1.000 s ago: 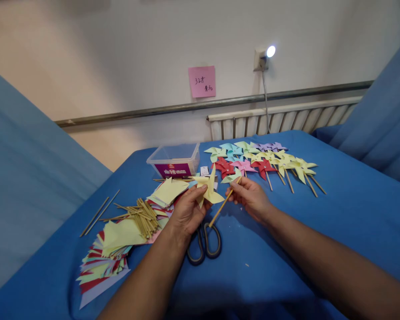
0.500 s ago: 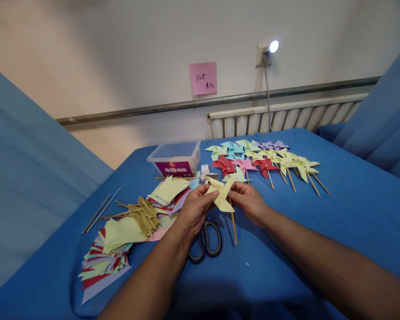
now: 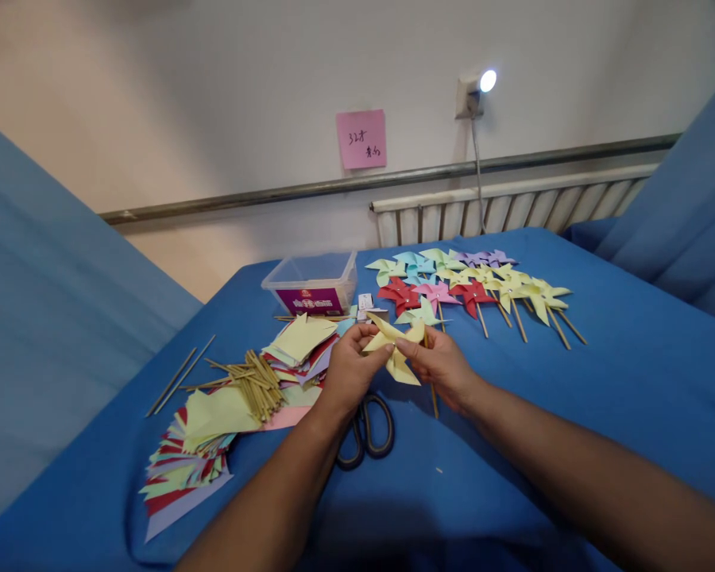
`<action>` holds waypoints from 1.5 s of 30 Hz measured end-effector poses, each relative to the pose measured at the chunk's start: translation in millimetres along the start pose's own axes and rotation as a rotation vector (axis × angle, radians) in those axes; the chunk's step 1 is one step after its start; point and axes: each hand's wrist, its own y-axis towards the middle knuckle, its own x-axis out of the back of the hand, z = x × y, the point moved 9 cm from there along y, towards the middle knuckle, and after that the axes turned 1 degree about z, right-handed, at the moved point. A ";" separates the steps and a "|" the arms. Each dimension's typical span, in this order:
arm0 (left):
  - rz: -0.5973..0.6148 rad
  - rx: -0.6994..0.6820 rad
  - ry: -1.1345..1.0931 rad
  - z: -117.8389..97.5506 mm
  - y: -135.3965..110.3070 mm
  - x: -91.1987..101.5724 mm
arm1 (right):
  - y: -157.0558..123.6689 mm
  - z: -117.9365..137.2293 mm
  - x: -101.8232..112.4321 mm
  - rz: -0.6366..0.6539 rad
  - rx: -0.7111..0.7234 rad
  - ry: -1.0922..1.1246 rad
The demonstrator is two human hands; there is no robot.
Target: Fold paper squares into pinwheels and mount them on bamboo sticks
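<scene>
Between my two hands is a pale yellow paper pinwheel [image 3: 402, 369], held just above the table. My left hand [image 3: 353, 367] pinches it from the left, thumb near its centre. My right hand [image 3: 444, 367] grips it from the other side, its thumb on the paper by the centre. A thin wooden stick [image 3: 434, 401] runs down beneath my right hand; its upper part shows behind the paper, and the fingers hide its middle. Black-handled scissors [image 3: 378, 429] lie below my left hand, their blades out of sight.
Several coloured pinwheels [image 3: 473, 294] on sticks lie at the back right. A clear plastic box [image 3: 313, 284] with a purple label stands at the back left, small boxes [image 3: 366, 303] beside it. Left lie bundled sticks [image 3: 259, 389], stacked paper [image 3: 301, 342] and fanned coloured sheets [image 3: 184, 469].
The stick has swung to the right and now sits under my right hand. My right thumb has come forward onto the front of the pinwheel; my left hand stays nearly where it was.
</scene>
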 end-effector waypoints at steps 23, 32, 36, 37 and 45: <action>0.122 -0.864 1.066 -49.1 -38.8 -41.6 | 4.8 -16.0 14.7 -0.107 -0.116 0.165; 0.027 -0.915 1.217 -50.7 -45.1 -44.6 | 3.7 -17.4 12.8 -0.070 -0.108 0.020; 0.022 -0.763 1.121 -43.8 -35.1 -35.6 | 4.1 -13.6 10.3 -0.023 -0.102 -0.016; -0.017 -0.694 1.025 -42.2 -29.3 -27.0 | 3.7 -12.9 8.2 0.000 -0.114 0.000; -0.195 0.010 -0.025 13.1 9.6 26.1 | -0.3 -4.8 11.2 -0.079 -0.102 0.058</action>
